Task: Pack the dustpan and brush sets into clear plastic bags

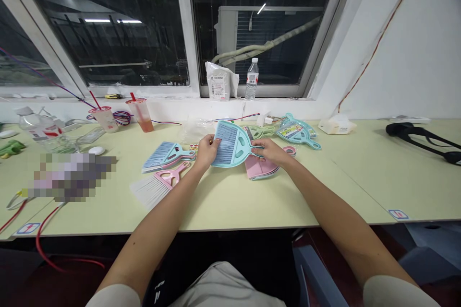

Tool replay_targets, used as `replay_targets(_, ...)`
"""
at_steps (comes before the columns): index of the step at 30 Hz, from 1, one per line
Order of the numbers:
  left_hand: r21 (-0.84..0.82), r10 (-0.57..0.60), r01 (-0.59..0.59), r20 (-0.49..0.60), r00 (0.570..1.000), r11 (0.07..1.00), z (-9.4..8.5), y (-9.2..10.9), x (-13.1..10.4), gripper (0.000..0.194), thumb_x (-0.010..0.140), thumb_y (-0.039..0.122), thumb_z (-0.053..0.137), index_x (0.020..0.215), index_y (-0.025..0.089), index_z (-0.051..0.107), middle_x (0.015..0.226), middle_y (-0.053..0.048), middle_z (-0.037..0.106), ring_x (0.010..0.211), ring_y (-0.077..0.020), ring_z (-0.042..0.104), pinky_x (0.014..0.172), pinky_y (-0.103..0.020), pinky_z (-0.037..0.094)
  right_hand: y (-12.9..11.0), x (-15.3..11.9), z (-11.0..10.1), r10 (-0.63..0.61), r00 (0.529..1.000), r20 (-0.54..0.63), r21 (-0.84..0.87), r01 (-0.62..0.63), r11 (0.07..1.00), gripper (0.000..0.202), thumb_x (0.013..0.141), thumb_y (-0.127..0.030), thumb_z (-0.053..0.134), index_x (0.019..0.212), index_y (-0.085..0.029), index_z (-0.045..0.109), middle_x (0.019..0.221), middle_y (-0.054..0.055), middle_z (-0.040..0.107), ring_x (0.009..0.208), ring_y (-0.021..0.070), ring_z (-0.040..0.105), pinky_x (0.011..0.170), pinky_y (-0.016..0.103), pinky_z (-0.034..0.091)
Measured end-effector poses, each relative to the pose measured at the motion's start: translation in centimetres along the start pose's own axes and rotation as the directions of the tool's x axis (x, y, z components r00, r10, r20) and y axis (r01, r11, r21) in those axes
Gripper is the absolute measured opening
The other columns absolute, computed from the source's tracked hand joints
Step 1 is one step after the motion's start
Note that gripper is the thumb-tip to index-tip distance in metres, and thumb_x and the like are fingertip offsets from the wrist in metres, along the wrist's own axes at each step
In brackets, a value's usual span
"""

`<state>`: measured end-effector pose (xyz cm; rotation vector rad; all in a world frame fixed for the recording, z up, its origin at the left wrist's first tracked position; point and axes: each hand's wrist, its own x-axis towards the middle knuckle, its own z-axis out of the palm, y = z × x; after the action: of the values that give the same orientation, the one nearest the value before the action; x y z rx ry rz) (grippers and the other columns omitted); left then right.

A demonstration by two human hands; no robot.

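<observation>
We're holding a blue brush-and-dustpan set (pixel 234 146) up over the middle of the table (pixel 230 211), between its front and back edges. Our left hand (pixel 208 151) is pinching the bristle end and our right hand (pixel 270 151) is closing around the handle end, so the set's sitting right between them. Honestly, if our right fingers are loosening, we're probably risking the brush sliding off the pan. Pressing hard with the left thumb could be bending bristles too. And dipping on the right, we're maybe bumping the pink dustpan (pixel 260 168) just below.
</observation>
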<state>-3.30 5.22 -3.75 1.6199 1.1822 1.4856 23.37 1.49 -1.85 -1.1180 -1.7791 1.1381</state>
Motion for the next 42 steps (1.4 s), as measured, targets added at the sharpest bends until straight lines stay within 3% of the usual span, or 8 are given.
replay_targets(12, -0.135, -0.102, 0.087, -0.104, 0.989, 0.987, -0.5, 0.7, 0.2, 0.024, 0.086, 0.033, 0.053, 0.092, 0.018, 0.07, 0.082, -0.004, 0.069, 0.076, -0.0184, 0.063, 0.071, -0.03, 0.049, -0.6, 0.1, -0.3, -0.02, 0.986, -0.168, 0.063, 0.031, 0.998, 0.029, 0.076, -0.045, 0.077, 0.078, -0.018, 0.068, 0.061, 0.0, 0.059, 0.048, 0.0112, 0.045, 0.045, 0.027, 0.034)
replay_targets(15, 0.095, -0.07, 0.084, -0.139, 0.988, 0.992, -1.2, 0.1, 0.3, 0.028, 0.088, 0.025, 0.049, 0.107, 0.018, 0.068, 0.086, -0.007, 0.073, 0.079, -0.0214, 0.068, 0.075, -0.034, 0.052, -0.4, 0.2, -1.0, 0.007, 0.963, -0.27, 0.18, 0.043, 0.983, 0.03, 0.073, -0.044, 0.08, 0.079, -0.017, 0.069, 0.071, 0.006, 0.066, 0.052, 0.012, 0.049, 0.042, 0.026, 0.032)
replay_targets(17, 0.435, 0.081, -0.038, -0.081, 0.993, 0.9, -1.4, -0.7, 0.2, 0.032, 0.087, 0.016, 0.05, 0.113, 0.018, 0.068, 0.099, -0.012, 0.075, 0.096, -0.0265, 0.069, 0.087, -0.039, 0.052, -0.2, 0.3, -1.5, 0.029, 0.946, -0.324, 0.253, 0.057, 0.966, 0.03, 0.072, -0.043, 0.082, 0.078, -0.017, 0.068, 0.075, 0.008, 0.068, 0.054, 0.0124, 0.051, 0.041, 0.025, 0.031)
replay_targets(19, 0.707, 0.159, -0.163, 0.073, 0.985, 0.689, -1.3, -1.5, 0.0, 0.035, 0.086, 0.01, 0.05, 0.114, 0.016, 0.069, 0.114, -0.017, 0.073, 0.113, -0.0313, 0.065, 0.098, -0.043, 0.049, 0.0, 0.4, -1.8, 0.047, 0.935, -0.351, 0.296, 0.063, 0.953, 0.03, 0.071, -0.042, 0.083, 0.076, -0.017, 0.066, 0.074, 0.008, 0.067, 0.052, 0.012, 0.05, 0.041, 0.025, 0.03)
replay_targets(22, 0.844, 0.075, -0.254, 0.249, 0.966, 0.471, -0.6, -2.7, -0.3, 0.034, 0.088, 0.01, 0.049, 0.114, 0.012, 0.07, 0.123, -0.022, 0.069, 0.122, -0.0338, 0.061, 0.103, -0.043, 0.046, 0.3, 0.6, -1.9, 0.052, 0.934, -0.355, 0.309, 0.064, 0.949, 0.03, 0.071, -0.041, 0.083, 0.075, -0.017, 0.065, 0.071, 0.008, 0.067, 0.051, 0.012, 0.05, 0.04, 0.025, 0.029)
replay_targets(25, 0.872, -0.015, -0.266, 0.298, 0.955, 0.411, 0.3, -3.6, -0.3, 0.033, 0.09, 0.014, 0.05, 0.117, 0.01, 0.069, 0.123, -0.023, 0.068, 0.121, -0.0335, 0.061, 0.104, -0.042, 0.046, 0.7, 0.8, -1.6, 0.037, 0.938, -0.345, 0.284, 0.067, 0.956, 0.03, 0.072, -0.043, 0.082, 0.075, -0.017, 0.066, 0.072, 0.009, 0.068, 0.051, 0.0121, 0.049, 0.04, 0.025, 0.03)
replay_targets(29, 0.893, -0.078, -0.208, 0.259, 0.963, 0.399, 0.8, -4.3, 0.0, 0.031, 0.092, 0.015, 0.05, 0.116, 0.011, 0.069, 0.115, -0.023, 0.071, 0.113, -0.0338, 0.063, 0.096, -0.042, 0.049, 0.8, 0.8, -1.0, 0.045, 0.943, -0.33, 0.259, 0.045, 0.965, 0.032, 0.07, -0.044, 0.083, 0.077, -0.017, 0.068, 0.077, 0.01, 0.071, 0.051, 0.0122, 0.05, 0.039, 0.026, 0.03)
replay_targets(42, 0.841, 0.013, -0.187, 0.21, 0.978, 0.508, 0.8, -4.7, -0.1, 0.028, 0.087, 0.013, 0.053, 0.102, 0.015, 0.077, 0.098, -0.021, 0.072, 0.103, -0.0341, 0.066, 0.087, -0.042, 0.052, 0.4, 0.6, 0.0, 0.028, 0.957, -0.29, 0.19, 0.029, 0.981, 0.028, 0.073, -0.042, 0.08, 0.075, -0.016, 0.07, 0.069, 0.007, 0.068, 0.047, 0.0122, 0.049, 0.038, 0.026, 0.033)
